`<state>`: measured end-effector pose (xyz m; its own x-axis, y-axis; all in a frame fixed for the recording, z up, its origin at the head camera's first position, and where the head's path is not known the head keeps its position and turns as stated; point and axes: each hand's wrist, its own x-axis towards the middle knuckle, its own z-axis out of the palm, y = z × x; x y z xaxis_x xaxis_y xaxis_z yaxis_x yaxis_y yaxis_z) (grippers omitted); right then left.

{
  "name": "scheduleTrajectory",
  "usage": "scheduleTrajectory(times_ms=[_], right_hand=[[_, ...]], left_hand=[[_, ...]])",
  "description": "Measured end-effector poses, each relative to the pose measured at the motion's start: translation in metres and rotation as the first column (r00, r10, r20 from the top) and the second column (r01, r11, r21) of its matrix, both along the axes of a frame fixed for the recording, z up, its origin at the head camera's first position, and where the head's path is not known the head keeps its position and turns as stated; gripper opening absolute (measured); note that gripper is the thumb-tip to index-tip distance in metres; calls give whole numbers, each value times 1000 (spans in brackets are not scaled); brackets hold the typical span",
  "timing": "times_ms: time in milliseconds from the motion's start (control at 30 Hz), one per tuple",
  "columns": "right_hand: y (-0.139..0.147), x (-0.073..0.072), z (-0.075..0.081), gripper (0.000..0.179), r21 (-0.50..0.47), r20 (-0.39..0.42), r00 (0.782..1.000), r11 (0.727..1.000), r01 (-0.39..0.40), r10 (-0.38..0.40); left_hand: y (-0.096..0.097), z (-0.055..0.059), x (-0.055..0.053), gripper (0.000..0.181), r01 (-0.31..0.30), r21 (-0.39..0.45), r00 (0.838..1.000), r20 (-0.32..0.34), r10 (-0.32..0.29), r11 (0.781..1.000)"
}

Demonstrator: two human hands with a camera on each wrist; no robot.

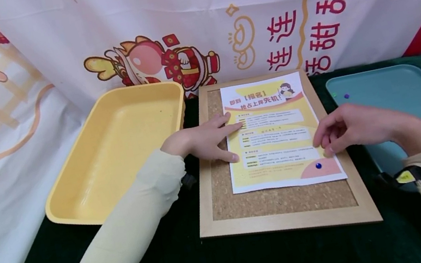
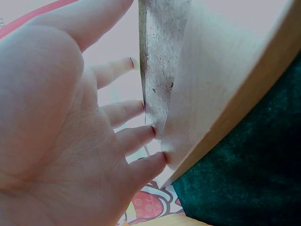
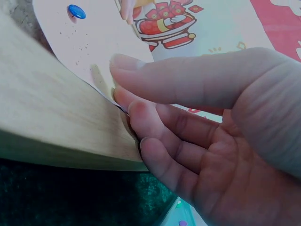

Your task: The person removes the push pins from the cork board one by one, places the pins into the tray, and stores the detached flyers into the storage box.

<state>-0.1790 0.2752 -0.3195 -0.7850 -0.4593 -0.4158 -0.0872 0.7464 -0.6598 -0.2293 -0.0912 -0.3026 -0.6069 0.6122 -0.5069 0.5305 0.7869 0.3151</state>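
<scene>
The left sleeve occupies the foreground. The paper lies on the corkboard between the left hand, spread over its left edge, and the right hand, apparently pinching its right edge (contact partly hidden).

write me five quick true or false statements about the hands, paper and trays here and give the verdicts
1. The paper lies on the corkboard. True.
2. A red pushpin is on the paper. False: it is a blue pushpin.
3. The left hand is spread over the paper's left edge. True.
4. Both trays are blue. False: the left tray is yellow.
5. The right hand is at the paper's right edge. True.
</scene>
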Motion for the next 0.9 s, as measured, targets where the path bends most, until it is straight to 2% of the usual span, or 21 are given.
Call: scheduleTrajectory(times_ms=[567,900], right_hand=[[-1,1,-1,26,1,64,998,1000,-16,16],[-6,-1,-1,20,-6,39,999,999,-31,32]], left_hand=[[1,-2,0,93,0,-16,1000,-11,0,1000],[0,-2,-1,94,-8,-2,1000,-5,8,1000]])
